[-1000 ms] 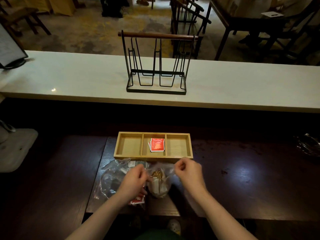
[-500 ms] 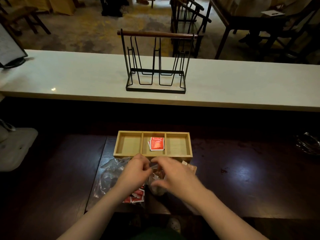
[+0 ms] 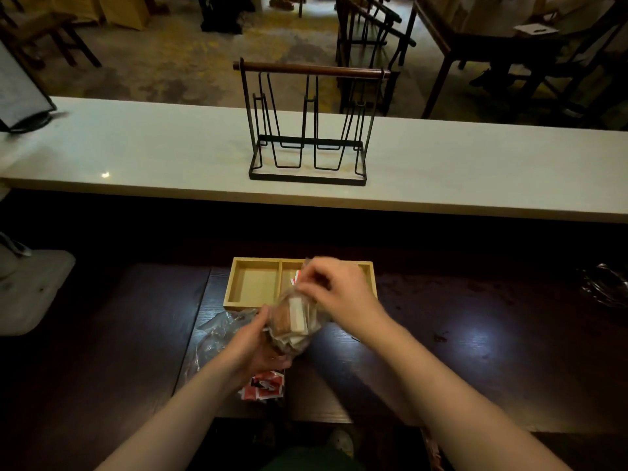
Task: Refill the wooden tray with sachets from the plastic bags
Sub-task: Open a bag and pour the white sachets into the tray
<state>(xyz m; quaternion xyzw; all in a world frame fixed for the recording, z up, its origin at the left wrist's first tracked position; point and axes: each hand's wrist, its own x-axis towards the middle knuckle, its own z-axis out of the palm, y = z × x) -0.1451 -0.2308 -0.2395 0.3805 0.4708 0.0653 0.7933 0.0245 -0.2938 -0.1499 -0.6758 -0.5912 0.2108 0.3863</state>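
The wooden tray (image 3: 253, 287) with three compartments sits on the dark table; its left compartment is bare, and red sachets (image 3: 296, 278) peek out in the middle one. A clear plastic bag of brown and white sachets (image 3: 295, 322) is lifted just in front of the tray. My left hand (image 3: 255, 345) cups it from below. My right hand (image 3: 334, 287) pinches the bag's top over the tray's right half, hiding that part. A second plastic bag (image 3: 217, 334) lies crumpled at the left, with red sachets (image 3: 263, 385) beneath my left wrist.
A black wire rack with a wooden handle (image 3: 307, 130) stands on the pale counter (image 3: 136, 154) behind the table. A white appliance base (image 3: 27, 290) is at the left edge, and a dark shiny object (image 3: 605, 287) at the right. Chairs and tables fill the room beyond.
The bag of brown and white sachets has been raised off the table toward the tray. My right hand moved up over the tray; my left hand went under the bag.
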